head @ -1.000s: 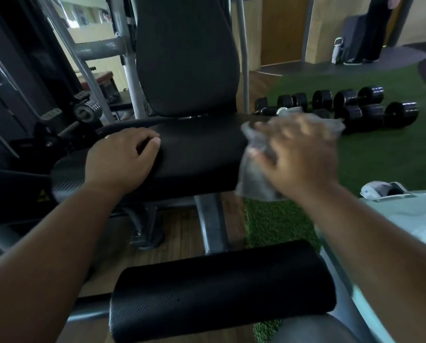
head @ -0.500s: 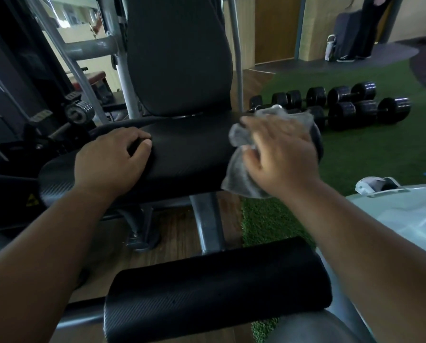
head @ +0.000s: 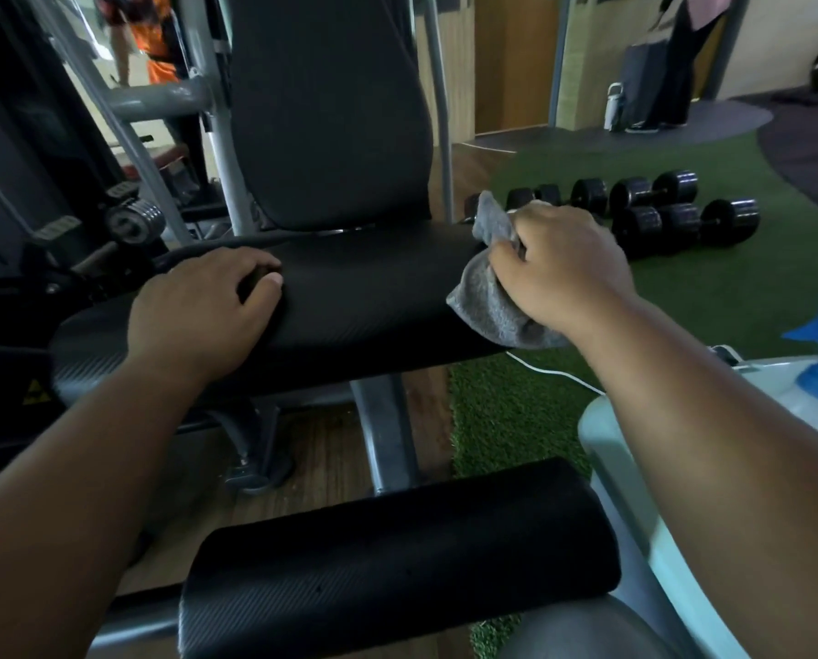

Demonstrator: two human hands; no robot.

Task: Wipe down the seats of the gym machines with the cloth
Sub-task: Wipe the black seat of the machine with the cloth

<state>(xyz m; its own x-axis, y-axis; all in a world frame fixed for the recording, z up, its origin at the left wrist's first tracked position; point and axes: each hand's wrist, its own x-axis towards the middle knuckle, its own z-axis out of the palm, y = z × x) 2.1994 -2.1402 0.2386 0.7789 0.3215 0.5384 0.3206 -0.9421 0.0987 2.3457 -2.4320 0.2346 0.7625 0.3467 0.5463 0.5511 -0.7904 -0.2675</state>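
The right hand [head: 559,264] has its grip bunched around the grey cloth [head: 490,297], pressed on the right end of the black seat [head: 373,297]. The unwiped pad stretches leftward, its long axis side to side. There the left hand [head: 202,311] rests palm-down, fingers relaxed, holding nothing.

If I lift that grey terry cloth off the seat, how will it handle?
The grey terry cloth is probably floppy: it bunches under the right hand and droops over the black seat edge. Likely light, and its nap should grip, not slide.
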